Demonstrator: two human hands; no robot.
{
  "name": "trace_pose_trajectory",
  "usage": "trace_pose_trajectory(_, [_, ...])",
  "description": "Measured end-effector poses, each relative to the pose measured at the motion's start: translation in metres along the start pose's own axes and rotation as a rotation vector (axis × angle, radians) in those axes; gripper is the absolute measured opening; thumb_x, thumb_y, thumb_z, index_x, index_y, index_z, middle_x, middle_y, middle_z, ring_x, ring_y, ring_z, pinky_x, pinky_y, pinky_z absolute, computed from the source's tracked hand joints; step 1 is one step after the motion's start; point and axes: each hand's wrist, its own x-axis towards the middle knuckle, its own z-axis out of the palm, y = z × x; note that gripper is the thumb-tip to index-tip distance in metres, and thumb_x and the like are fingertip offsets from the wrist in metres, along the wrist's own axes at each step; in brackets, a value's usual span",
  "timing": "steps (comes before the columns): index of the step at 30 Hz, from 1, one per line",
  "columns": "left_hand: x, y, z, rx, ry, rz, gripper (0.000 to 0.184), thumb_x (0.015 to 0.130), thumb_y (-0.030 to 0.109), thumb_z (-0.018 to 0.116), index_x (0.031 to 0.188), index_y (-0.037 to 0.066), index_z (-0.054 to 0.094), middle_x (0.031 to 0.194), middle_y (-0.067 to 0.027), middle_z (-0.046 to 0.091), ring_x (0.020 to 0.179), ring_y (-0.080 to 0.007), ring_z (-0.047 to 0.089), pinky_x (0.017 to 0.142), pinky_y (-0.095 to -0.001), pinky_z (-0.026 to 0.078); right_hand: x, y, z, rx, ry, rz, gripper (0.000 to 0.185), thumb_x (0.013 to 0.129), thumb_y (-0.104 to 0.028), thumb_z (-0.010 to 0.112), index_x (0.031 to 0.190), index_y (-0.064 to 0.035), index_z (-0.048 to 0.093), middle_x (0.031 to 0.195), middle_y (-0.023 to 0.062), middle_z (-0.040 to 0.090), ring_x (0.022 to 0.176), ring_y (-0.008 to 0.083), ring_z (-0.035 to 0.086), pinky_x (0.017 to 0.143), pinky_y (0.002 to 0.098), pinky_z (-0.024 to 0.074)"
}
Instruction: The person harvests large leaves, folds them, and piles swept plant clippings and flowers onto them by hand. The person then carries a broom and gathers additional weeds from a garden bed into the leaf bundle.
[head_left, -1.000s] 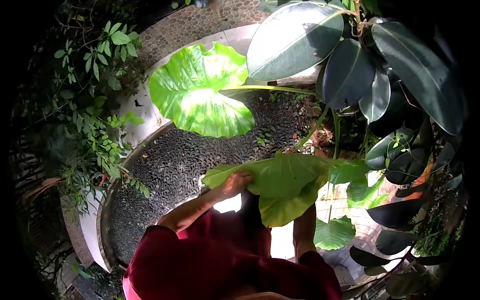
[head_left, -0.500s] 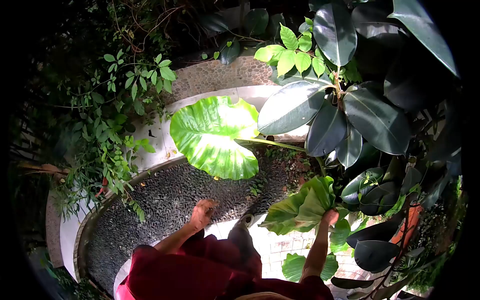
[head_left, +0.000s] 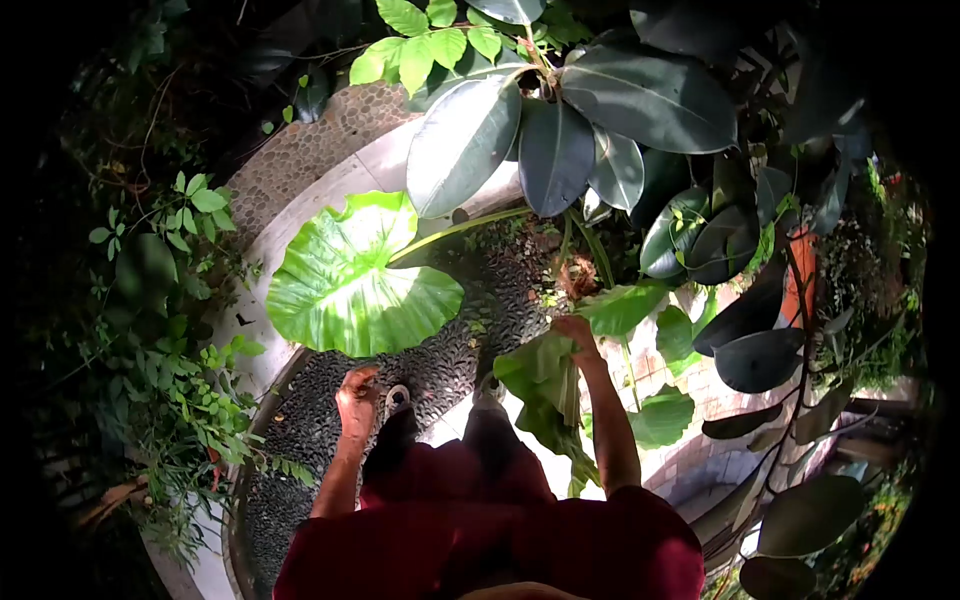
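My right hand (head_left: 575,337) is closed on a large green elephant-ear leaf (head_left: 540,380), which hangs folded below and left of the fingers. Over the dark pebbled path, my left hand (head_left: 357,402) has its fingers curled in; whatever it may hold is hidden. Just above that hand spreads another broad, sunlit elephant-ear leaf (head_left: 365,280) on a long green stalk (head_left: 460,235). The left hand looks apart from this leaf. More green leaves (head_left: 662,417) of the same sort stand to the right of my right forearm.
Dark, glossy rubber plant leaves (head_left: 645,100) overhang from the upper right. A pale curved kerb (head_left: 300,235) edges the pebbled path (head_left: 300,480). Leafy vines (head_left: 205,400) crowd the left side. Sunlit brick paving (head_left: 725,410) lies to the right, near an orange pot (head_left: 798,280).
The view has swung to the right. My right hand has moved forward with the leaf, which now hangs more folded. My left hand has come farther forward, beneath the sunlit leaf.
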Motion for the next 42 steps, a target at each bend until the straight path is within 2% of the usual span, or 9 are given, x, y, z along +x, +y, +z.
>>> trace_pose_trajectory(2, [0.026,0.006,-0.015,-0.171,-0.106,-0.093,0.028,0.078,-0.008,0.062,0.104,0.003,0.066,0.102,-0.0047,0.064,0.089,-0.0168,0.061,0.079,-0.0275,0.049,-0.006,-0.006,-0.003,-0.278,0.367,-0.102,0.025,0.088,-0.019,0.052,0.099,0.0007,0.063,0.090,0.0164,0.066,0.080,0.0266,0.066,0.071,0.0390,0.0502])
trace_pose_trajectory(4, [0.059,0.040,-0.021,-0.633,-0.219,-0.069,0.030,0.082,-0.005,0.062,0.110,0.002,0.063,0.111,-0.0029,0.061,0.095,-0.0154,0.058,0.086,-0.0273,0.046,-0.029,-0.088,-0.012,-0.505,0.591,0.292,0.023,0.090,-0.017,0.047,0.093,-0.0004,0.062,0.092,0.0220,0.065,0.084,0.0371,0.063,0.074,0.0436,0.0494])
trace_pose_trajectory(13, [0.012,0.271,0.012,-0.231,-1.025,0.946,0.063,0.069,0.010,0.075,0.127,0.001,0.053,0.134,-0.0149,0.051,0.126,-0.0276,0.047,0.105,-0.0363,0.036,-0.205,-0.148,0.093,-0.449,1.248,0.278,0.011,0.088,-0.013,0.054,0.090,-0.0038,0.059,0.081,0.0191,0.062,0.081,0.0365,0.058,0.072,0.0473,0.0470])
trace_pose_trajectory(18, [-0.108,0.237,0.101,0.078,-1.484,1.153,0.069,0.071,0.011,0.075,0.130,-0.002,0.043,0.129,-0.0243,0.051,0.121,-0.0390,0.048,0.102,-0.0438,0.039,-0.314,-0.173,0.155,-0.336,1.402,0.500,0.011,0.089,-0.012,0.053,0.090,-0.0036,0.059,0.079,0.0190,0.060,0.080,0.0366,0.058,0.070,0.0473,0.0468])
trace_pose_trajectory(22, [-0.247,0.210,0.108,0.435,-1.871,1.067,0.057,0.077,0.006,0.065,0.129,-0.001,0.041,0.121,-0.0273,0.055,0.112,-0.0450,0.052,0.091,-0.0492,0.043,-0.435,-0.182,0.222,-0.287,1.592,0.560,0.010,0.087,-0.012,0.055,0.090,-0.0016,0.057,0.078,0.0178,0.058,0.079,0.0376,0.057,0.069,0.0453,0.0468])
trace_pose_trajectory(29, [-0.508,0.078,0.099,0.188,-2.326,0.934,0.059,0.071,-0.004,0.052,0.130,-0.002,0.044,0.123,-0.0232,0.057,0.120,-0.0362,0.052,0.102,-0.0392,0.039,-0.678,-0.176,0.373,-0.297,1.893,0.912,0.017,0.081,-0.009,0.061,0.096,-0.0037,0.055,0.085,0.0142,0.060,0.083,0.0353,0.055,0.068,0.0441,0.0469])
trace_pose_trajectory(34, [-0.652,0.059,0.055,0.446,-2.769,-0.098,0.062,0.077,0.001,0.057,0.137,-0.001,0.040,0.125,-0.0116,0.053,0.113,-0.0185,0.052,0.095,-0.0309,0.042,-0.796,-0.174,0.439,-0.299,1.995,1.124,0.018,0.075,-0.003,0.062,0.092,-0.0065,0.058,0.083,0.0106,0.060,0.080,0.0318,0.056,0.067,0.0432,0.0480])
trace_pose_trajectory(39, [-0.741,0.076,0.072,0.634,-2.955,-0.495,0.077,0.073,0.006,0.064,0.142,-0.002,0.030,0.131,-0.0133,0.048,0.122,-0.0211,0.048,0.103,-0.0331,0.039,-0.877,-0.148,0.449,-0.225,2.079,1.187,0.022,0.069,-0.001,0.059,0.089,-0.0075,0.058,0.079,0.0095,0.062,0.079,0.0314,0.057,0.065,0.0437,0.0478])
trace_pose_trajectory(42, [-0.815,0.078,0.080,0.561,-3.153,-0.083,0.085,0.066,0.004,0.073,0.141,0.000,0.033,0.128,-0.0127,0.051,0.119,-0.0227,0.050,0.103,-0.0344,0.041,-0.931,-0.132,0.451,-0.187,2.127,1.246,0.020,0.069,0.000,0.057,0.087,-0.0075,0.058,0.076,0.0103,0.063,0.077,0.0330,0.058,0.066,0.0444,0.0476])
